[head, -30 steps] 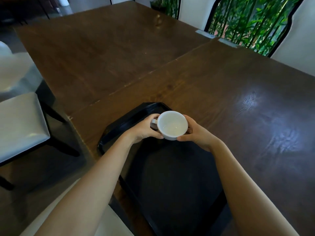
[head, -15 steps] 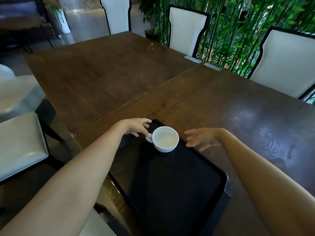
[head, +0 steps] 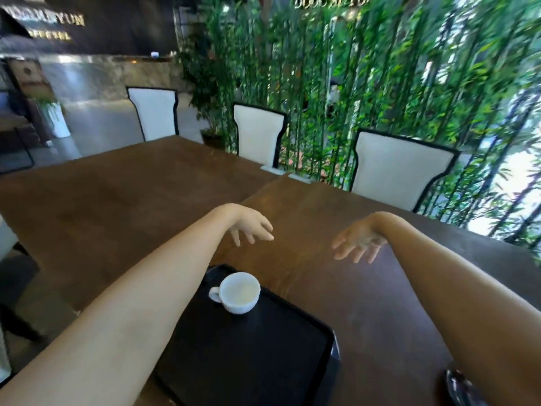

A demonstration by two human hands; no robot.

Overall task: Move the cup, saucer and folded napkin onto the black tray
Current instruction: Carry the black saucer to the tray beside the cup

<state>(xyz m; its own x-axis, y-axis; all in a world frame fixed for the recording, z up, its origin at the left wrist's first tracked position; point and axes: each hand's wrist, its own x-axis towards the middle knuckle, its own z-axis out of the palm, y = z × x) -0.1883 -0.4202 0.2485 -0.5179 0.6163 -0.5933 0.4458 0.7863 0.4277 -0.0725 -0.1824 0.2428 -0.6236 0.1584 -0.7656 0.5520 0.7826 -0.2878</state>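
The white cup (head: 240, 292) stands upright on the black tray (head: 248, 356), near the tray's far corner, with its handle turned to the left. The inside of the cup looks pale and I cannot tell if there is any liquid in it. Nothing else lies on the tray. The tray rests on the dark wooden worktop (head: 366, 303), close to its near edge. Both hands hang in the air above the worktop, beyond the tray and well apart from the cup. The left hand (head: 251, 228) has its fingers apart and pointing down, holding nothing. The right hand (head: 358, 244) is also empty, palm turned to the camera, fingers spread. Three white chairs (head: 401, 171) stand behind the worktop, before green bamboo plants (head: 366, 83).
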